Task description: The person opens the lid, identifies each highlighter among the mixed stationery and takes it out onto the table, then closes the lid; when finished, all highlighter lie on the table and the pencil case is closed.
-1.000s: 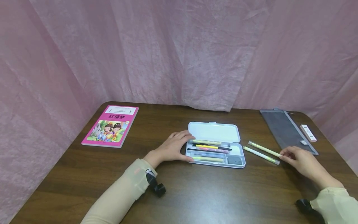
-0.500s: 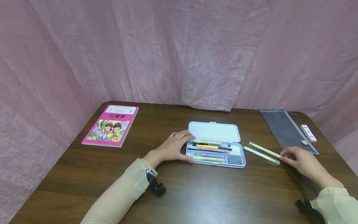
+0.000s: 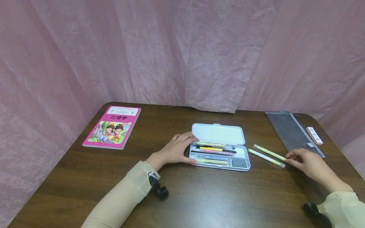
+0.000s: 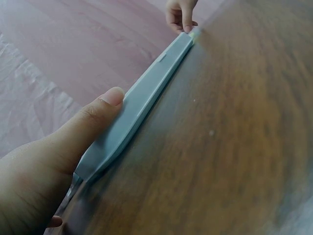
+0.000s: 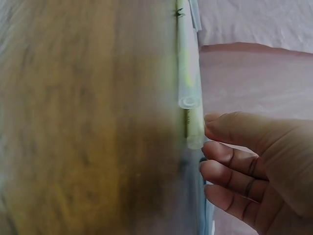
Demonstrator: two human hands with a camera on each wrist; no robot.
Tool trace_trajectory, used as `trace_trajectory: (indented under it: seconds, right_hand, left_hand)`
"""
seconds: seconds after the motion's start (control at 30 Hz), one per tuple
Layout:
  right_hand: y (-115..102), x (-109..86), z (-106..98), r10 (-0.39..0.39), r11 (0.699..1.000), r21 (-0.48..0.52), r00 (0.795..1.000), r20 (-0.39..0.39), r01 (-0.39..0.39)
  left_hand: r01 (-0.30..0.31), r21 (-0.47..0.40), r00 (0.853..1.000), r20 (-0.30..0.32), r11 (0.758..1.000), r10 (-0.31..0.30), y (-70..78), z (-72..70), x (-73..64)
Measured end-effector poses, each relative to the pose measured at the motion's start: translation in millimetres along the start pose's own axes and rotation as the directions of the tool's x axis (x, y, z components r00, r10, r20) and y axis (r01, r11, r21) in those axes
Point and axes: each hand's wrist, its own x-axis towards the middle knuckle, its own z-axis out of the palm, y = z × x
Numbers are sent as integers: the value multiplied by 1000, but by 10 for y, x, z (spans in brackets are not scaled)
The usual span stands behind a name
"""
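An open white pencil case (image 3: 218,134) lies on the table with its lid folded back. My left hand (image 3: 175,150) grips its left end, thumb along the front edge and fingers near the hinge side; the thumb also shows on the case wall (image 4: 142,98) in the left wrist view. Inside lie several pens (image 3: 214,152) and a grey eraser-like block (image 3: 239,163) in the front right compartment. My right hand (image 3: 306,164) pinches the right end of a pale yellow pen (image 3: 269,151), which lies on the table. Just in front of it is a white-and-yellow pen (image 3: 266,158).
A pink book (image 3: 114,126) lies at the far left. A dark grey mesh pouch (image 3: 293,131) is at the back right, with a small white box (image 3: 314,135) beside it. Pink curtain (image 3: 182,53) hangs behind the wooden table (image 3: 194,199).
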Motion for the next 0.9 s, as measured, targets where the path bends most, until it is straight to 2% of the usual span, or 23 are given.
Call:
trace_trajectory:
  seconds: [0.1, 0.3, 0.57, 0.9]
  right_hand:
    - [-13, -1, -37, -6, 1000, 9, 1000, 1, 6]
    - [-76, 38, -149, -55, 998, -7, 997, -51, 55]
    - [-255, 158, -320, -115, 993, -15, 989, -95, 114]
    - [-567, 363, -458, -141, 990, -21, 988, -55, 140]
  left_hand:
    - [-2, -1, 1000, 2, 1000, 2, 6, -9, 7]
    - [-6, 3, 1000, 6, 1000, 6, 8, -16, 21]
    - [-4, -10, 1000, 12, 1000, 4, 9, -20, 25]
    - [4, 2, 1000, 3, 1000, -4, -25, 20, 15]
